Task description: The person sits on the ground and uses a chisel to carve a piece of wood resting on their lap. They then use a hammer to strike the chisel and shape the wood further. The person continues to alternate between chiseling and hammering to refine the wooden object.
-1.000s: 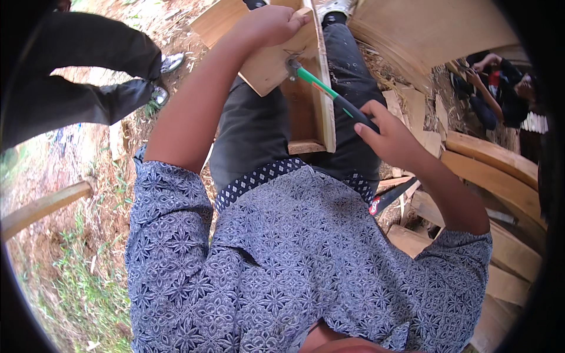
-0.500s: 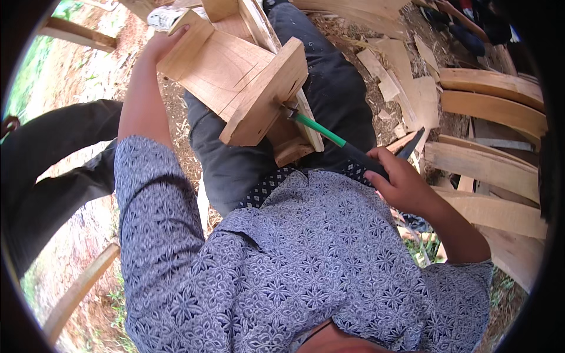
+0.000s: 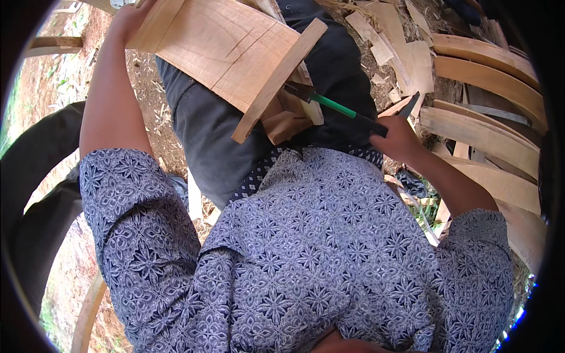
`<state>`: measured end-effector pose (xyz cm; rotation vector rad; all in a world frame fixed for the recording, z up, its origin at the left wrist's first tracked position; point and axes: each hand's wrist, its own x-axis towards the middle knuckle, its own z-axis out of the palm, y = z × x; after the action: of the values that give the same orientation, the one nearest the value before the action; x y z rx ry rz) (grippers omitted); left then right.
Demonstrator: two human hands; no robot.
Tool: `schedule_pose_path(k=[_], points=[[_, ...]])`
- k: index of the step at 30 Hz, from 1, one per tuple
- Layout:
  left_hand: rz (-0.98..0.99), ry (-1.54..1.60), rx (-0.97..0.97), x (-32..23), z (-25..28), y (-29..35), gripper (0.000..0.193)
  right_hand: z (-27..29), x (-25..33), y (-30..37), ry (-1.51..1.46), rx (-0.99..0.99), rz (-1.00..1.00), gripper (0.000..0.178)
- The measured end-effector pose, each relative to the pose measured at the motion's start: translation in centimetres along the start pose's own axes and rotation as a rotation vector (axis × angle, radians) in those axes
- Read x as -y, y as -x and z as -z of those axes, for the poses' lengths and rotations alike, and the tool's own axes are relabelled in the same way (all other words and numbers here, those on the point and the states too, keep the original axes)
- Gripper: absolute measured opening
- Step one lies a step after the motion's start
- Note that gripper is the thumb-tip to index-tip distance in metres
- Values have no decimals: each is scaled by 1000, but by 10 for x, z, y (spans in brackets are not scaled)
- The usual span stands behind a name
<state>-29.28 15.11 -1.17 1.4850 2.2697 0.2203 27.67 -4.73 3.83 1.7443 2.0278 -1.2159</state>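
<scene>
A pale wooden assembly (image 3: 218, 50) of joined boards lies tilted across my thighs, with a thick end board (image 3: 281, 79) on its near side. My left hand (image 3: 130, 22) grips its far left end; the fingers are partly cut off by the picture's upper edge. In my right hand (image 3: 395, 140) is a hammer (image 3: 335, 106) with a green shaft and black grip, held low by the handle. Its dark head is close to the near face of the end board, partly in shadow; whether they touch I cannot tell. Below sits another wooden part (image 3: 285, 120).
Curved wooden pieces (image 3: 491, 76) are stacked on the right. Flat offcuts (image 3: 419, 67) and shavings litter the ground beyond my right leg. At the left, another person's dark-trousered leg (image 3: 44, 159) stands close. A curved wooden bar (image 3: 88, 312) rises at the lower left.
The wooden assembly has shifted up and left in view and turned, so the end board now shows more edge-on. My left hand moved with it. The hammer stays near the end board.
</scene>
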Motion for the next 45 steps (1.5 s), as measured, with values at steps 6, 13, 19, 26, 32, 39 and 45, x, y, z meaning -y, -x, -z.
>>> schedule_pose_path(k=[6,13,19,26,32,39,45], points=[[-61,22,7,16,-6,-16,97,-14,-4,-8,26,-37,15,31],[-171,89,-19,43,-17,-52,102,-5,-1,-8,5,-32,125,30],[-51,5,98,29,-9,-39,103,32,23,-3,-53,67,173,27],[-786,27,-673,-97,0,72,82,-6,16,-2,-136,63,157,29],[-627,401,51,-159,-19,131,65,-17,23,-18,-209,42,188,33],[-699,-303,-644,-25,-91,23,52,17,44,-22,-82,35,141,32],[-636,-325,-213,-61,-94,0,55,66,65,-6,-29,80,151,34]])
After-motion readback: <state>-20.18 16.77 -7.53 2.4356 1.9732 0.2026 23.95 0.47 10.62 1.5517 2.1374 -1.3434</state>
